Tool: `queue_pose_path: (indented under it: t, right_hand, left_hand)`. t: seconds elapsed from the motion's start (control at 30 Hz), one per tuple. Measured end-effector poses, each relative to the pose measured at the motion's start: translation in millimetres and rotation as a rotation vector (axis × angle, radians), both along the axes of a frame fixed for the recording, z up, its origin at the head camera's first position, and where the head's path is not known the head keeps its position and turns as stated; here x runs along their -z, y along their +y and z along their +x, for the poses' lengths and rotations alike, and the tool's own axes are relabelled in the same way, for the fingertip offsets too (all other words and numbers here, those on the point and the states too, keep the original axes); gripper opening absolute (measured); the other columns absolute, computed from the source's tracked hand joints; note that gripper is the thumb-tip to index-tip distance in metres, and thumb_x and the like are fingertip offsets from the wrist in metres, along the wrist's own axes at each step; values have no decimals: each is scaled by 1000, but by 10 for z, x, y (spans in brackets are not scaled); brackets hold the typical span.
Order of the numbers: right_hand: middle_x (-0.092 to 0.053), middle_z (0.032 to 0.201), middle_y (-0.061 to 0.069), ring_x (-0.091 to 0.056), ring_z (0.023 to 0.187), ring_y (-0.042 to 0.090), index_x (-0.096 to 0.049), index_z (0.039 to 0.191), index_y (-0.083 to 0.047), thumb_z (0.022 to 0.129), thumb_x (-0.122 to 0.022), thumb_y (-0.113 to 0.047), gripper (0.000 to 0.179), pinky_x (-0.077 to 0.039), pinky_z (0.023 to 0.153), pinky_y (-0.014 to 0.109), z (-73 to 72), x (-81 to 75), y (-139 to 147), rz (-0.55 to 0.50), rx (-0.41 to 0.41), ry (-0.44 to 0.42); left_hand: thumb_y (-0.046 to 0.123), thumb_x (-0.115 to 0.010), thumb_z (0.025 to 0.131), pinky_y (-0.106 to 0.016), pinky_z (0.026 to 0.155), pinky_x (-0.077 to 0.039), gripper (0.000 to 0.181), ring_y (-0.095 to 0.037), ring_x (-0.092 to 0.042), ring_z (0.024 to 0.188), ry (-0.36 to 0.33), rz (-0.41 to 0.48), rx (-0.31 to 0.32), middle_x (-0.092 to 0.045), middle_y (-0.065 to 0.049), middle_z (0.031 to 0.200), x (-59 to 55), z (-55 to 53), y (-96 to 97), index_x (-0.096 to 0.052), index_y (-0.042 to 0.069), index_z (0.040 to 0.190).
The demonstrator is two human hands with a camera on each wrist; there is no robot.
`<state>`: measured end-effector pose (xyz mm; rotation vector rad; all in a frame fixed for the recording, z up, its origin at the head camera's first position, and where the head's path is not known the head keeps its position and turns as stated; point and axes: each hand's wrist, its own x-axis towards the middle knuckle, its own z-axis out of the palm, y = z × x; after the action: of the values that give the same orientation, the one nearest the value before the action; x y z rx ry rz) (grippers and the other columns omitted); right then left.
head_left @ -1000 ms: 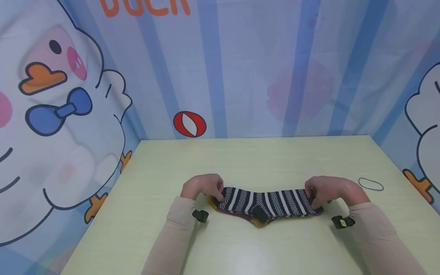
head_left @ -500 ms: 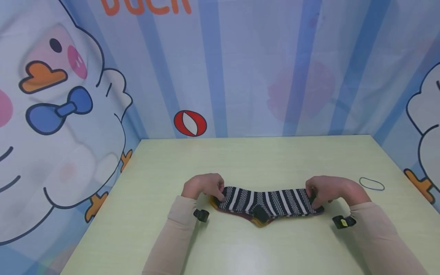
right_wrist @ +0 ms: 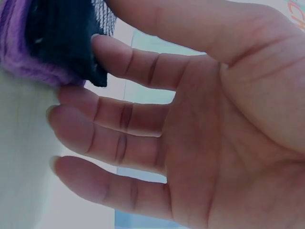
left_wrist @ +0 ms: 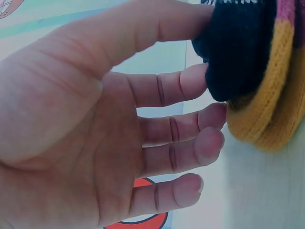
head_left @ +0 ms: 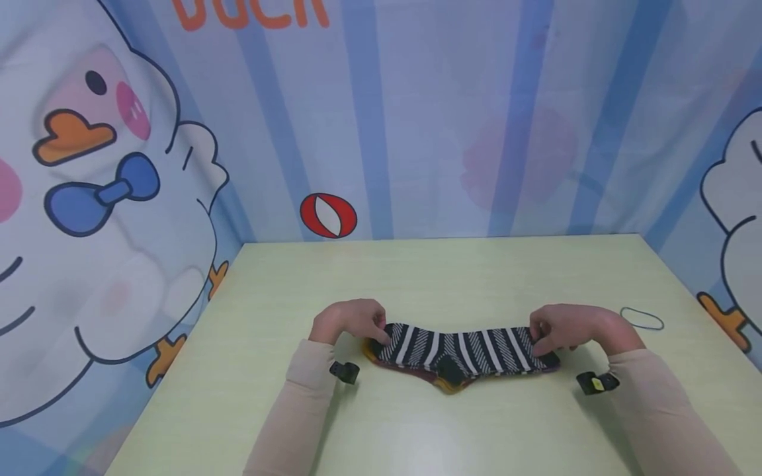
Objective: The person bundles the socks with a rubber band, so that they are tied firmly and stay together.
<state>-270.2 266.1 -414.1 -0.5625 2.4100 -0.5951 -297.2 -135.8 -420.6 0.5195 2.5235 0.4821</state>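
A black-and-white striped sock (head_left: 458, 350) lies flat across the table on top of a pile of socks, its dark heel toward me. Mustard (left_wrist: 264, 105) and purple (right_wrist: 19, 52) knit edges show beneath it. At the pile's left end, my left hand (head_left: 359, 318) pinches the striped sock's black toe between thumb and index finger. My right hand (head_left: 568, 327) pinches the black cuff at the other end in the same way. In both wrist views the remaining fingers reach out loosely beside the pile.
A thin loop of cord or elastic (head_left: 642, 318) lies on the pale table (head_left: 440, 277), beyond my right wrist. A printed cloth backdrop (head_left: 434, 119) with ducks stands along the table's back and sides. Small black wrist cameras sit by both sleeves.
My left hand has shifted slightly left, and my right thumb has moved a little up along the sock. The sock pile stays in place.
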Motion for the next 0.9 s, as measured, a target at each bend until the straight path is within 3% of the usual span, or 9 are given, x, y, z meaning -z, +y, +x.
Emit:
queue_pose_path:
  t: [0.23, 0.67, 0.9]
  right_hand:
    - [-57, 84, 3, -53, 66, 20, -60, 96, -9, 91, -74, -24, 21, -47, 59, 36, 5, -32, 12, 24, 0, 18]
    - [-63, 95, 4, -60, 77, 22, -63, 110, -3, 92, -73, -28, 33, -50, 62, 37, 13, -135, 69, -4, 13, 68]
    - [-64, 102, 6, -62, 86, 21, -63, 118, 1, 93, -71, -32, 42, -51, 71, 40, 42, -230, 77, -15, 0, 167]
  left_hand:
    - [37, -77, 88, -30, 66, -39, 26, -15, -51, 78, 39, -14, -9, -58, 1, 81, 11, 3, -28, -65, 13, 84]
    - [33, -73, 91, -33, 71, -44, 20, -19, -54, 87, 81, 49, 0, -62, 0, 91, -111, 7, -108, -63, 15, 91]
    - [29, -71, 93, -34, 77, -49, 17, -19, -55, 92, 126, 107, 7, -62, 0, 100, -171, 18, -116, -62, 16, 100]
